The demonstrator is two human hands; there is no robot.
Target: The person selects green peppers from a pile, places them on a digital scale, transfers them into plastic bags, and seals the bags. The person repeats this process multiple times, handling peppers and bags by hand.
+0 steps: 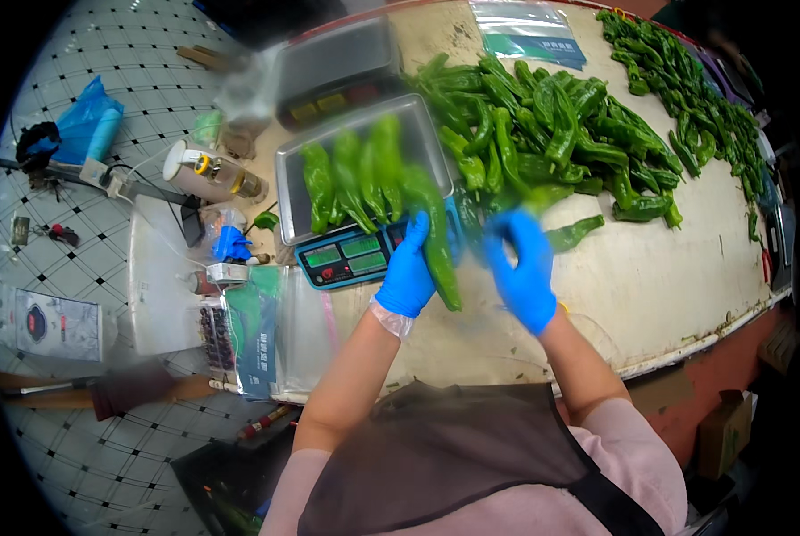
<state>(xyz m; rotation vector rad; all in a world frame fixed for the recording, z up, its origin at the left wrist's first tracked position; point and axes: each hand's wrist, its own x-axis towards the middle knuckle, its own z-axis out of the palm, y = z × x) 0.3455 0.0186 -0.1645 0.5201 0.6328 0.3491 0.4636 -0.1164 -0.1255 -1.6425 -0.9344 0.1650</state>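
My left hand [407, 271], in a blue glove, holds a long green pepper [440, 251] over the front edge of a digital scale [313, 268]. Several green peppers [318, 187] lie on the scale's metal pan [289, 201], some blurred. My right hand [522, 271], also gloved in blue, is blurred at the near edge of a large heap of green peppers [554, 127]. Its thumb and fingers are apart, with a gap and no pepper visible between them. A single pepper [576, 233] lies just beside it, partly hidden.
A second scale [336, 53] stands behind the first. Printed plastic bags lie at the back [530, 40] and at the front left [259, 335]. A glass bottle [229, 177] is at the left. More peppers [681, 87] line the table's far right edge.
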